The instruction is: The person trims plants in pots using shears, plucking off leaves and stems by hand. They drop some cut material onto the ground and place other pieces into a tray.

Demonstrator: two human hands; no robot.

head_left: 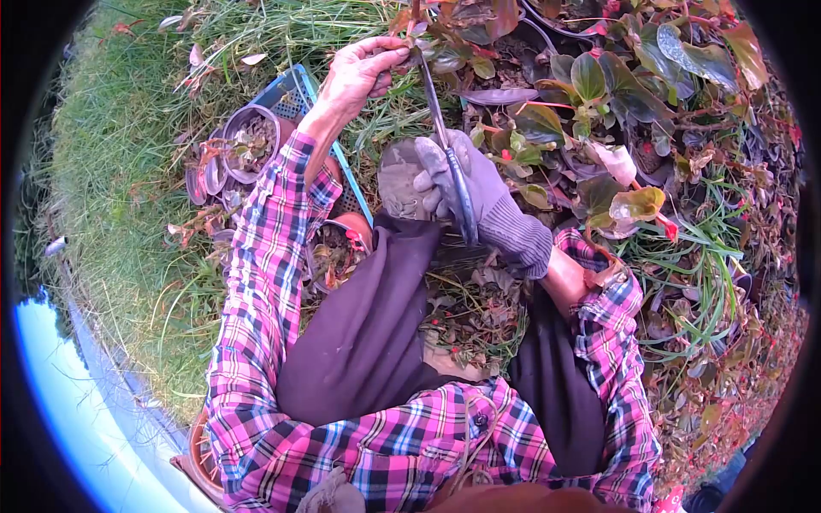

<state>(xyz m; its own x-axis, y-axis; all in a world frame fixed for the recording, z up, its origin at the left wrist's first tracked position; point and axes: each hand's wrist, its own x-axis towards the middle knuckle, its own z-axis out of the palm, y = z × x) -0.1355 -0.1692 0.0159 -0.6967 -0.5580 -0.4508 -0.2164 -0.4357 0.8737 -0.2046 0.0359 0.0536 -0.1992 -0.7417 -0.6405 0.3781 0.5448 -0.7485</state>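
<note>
Head view: grass (pixel 128 188) and leafy pots (pixel 250 141) are surrounding the crouching person. Left hand (pixel 363 75) is pinching a plant stem (pixel 416 44), fingers closed. Gloved right hand (pixel 479 192) is gripping shears (pixel 446 150), blades reaching that stem.

Outdoor daylight, long grass (pixel 128 171) at left, blue crate (pixel 295 85) and small pots (pixel 248 141) — dense red-green foliage (pixel 650 94) at right.

Shears (pixel 446 145) — long, dark, slim, blades close together — slant up and away, tip meeting a stem (pixel 417 26) of reddish-green leaves, roughly upright.
</note>
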